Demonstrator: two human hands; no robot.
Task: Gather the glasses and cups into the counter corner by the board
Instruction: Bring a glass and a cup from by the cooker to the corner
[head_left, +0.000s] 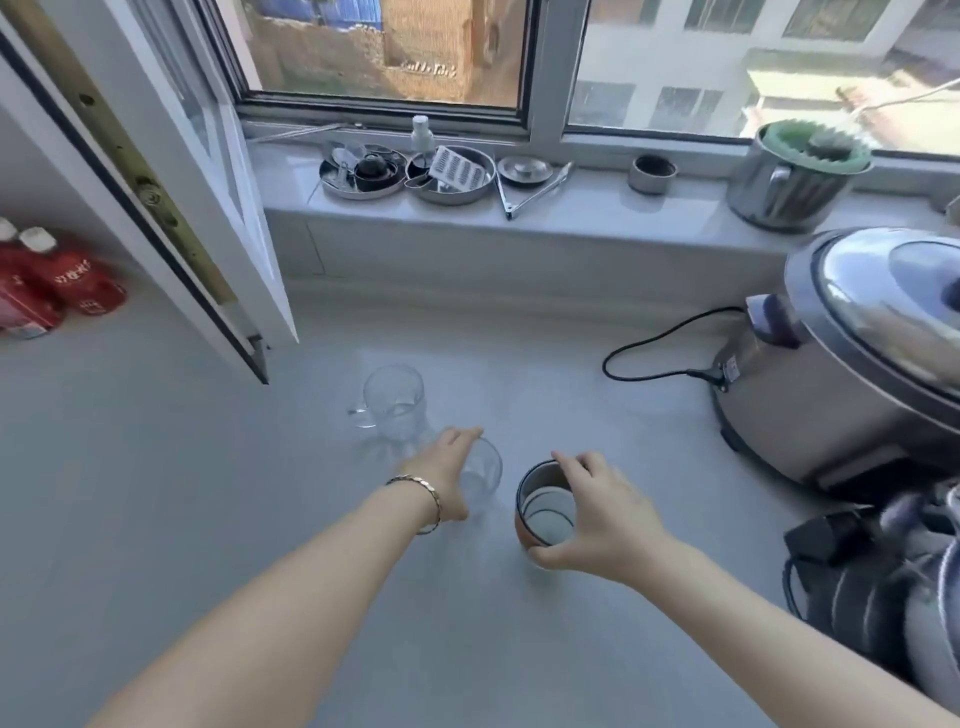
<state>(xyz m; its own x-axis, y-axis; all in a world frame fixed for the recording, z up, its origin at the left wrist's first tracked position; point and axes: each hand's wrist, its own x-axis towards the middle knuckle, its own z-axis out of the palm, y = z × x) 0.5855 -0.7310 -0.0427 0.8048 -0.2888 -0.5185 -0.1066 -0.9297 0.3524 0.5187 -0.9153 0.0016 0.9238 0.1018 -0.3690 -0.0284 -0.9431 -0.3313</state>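
While the left hand (447, 470) gripped an empty clear glass (480, 475), the right hand (597, 512) clasped an empty-looking brown cup (540, 512) beside a handled glass mug (392, 402).

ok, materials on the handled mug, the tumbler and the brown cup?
Handled mug: clear glass by the look, counter visible through it. Tumbler under the left hand: likewise transparent, probably glass, could be clear plastic. Brown cup in the right hand: opaque, matte brown outside with a pale grey lining, likely ceramic or steel-lined; unclear.
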